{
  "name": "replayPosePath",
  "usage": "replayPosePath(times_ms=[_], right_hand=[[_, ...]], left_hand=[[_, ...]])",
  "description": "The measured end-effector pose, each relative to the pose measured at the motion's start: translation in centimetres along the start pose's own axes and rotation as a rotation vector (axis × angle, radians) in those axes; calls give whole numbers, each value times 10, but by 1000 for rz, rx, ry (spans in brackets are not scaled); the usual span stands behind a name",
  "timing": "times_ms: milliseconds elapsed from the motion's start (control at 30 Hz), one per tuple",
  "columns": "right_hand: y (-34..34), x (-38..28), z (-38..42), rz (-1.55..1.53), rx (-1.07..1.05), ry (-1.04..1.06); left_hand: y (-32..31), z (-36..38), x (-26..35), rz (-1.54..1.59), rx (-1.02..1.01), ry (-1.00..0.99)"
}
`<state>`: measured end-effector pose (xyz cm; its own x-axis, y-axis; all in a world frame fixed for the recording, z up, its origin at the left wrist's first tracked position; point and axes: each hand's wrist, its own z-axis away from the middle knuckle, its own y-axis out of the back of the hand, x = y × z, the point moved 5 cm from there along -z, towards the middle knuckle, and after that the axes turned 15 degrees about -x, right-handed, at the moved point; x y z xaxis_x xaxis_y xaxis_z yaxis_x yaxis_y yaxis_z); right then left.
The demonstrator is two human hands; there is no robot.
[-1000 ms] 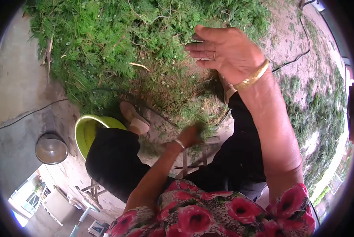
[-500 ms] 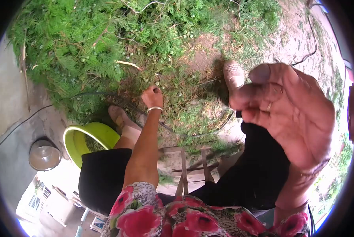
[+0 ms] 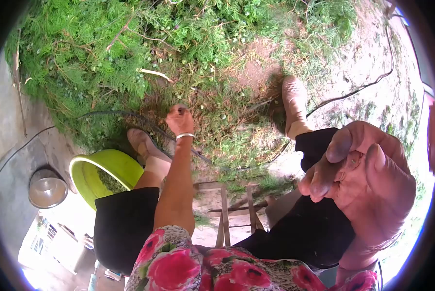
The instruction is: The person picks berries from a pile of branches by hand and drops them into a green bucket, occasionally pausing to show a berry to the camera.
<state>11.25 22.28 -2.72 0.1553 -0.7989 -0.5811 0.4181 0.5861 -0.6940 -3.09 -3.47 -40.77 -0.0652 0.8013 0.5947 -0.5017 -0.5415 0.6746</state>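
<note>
My left hand (image 3: 179,120), with a white bangle at its wrist, is closed in a fist above the brown litter between my feet. Whatever it may hold is hidden inside the fingers. Close to the camera on the right, my right hand (image 3: 372,186) is raised palm-up over my dark trouser leg. Its fingers are loosely bent and apart, and nothing shows in it. Green cut conifer branches (image 3: 91,63) with small round cones lie heaped in front of me. Beside my left leg tilts a lime-green basin (image 3: 77,182), with small greenish pieces (image 3: 112,182) inside.
A metal bowl (image 3: 48,189) rests on concrete left of the basin. A black cable (image 3: 154,128) runs across the ground past my left foot; another dark line (image 3: 358,89) curves at the right. A pale peeled stick (image 3: 154,74) lies on the litter. Wooden bars (image 3: 225,208) stand between my legs.
My right hand has dropped lower, its fingers curling more and its thumb coming into sight. My left fist has shifted slightly left in view, and the whole scene has moved a little.
</note>
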Motion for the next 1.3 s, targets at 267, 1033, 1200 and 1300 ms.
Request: replayPosePath(times_ms=[267, 1033, 1200, 1300], right_hand=[[-8, 12, -5, -56, 60, 28], [-5, 7, -5, -91, 9, 71], [-8, -2, -6, 5, -75, 20], [-3, -7, 2, 58, -68, -15]], left_hand=[[25, -46, 26, -222, -75, 189], [-24, -7, 51, -394, -231, -315], [21, 20, 15, 1030, -397, 268], [23, 40, 12, 1530, -482, 383]])
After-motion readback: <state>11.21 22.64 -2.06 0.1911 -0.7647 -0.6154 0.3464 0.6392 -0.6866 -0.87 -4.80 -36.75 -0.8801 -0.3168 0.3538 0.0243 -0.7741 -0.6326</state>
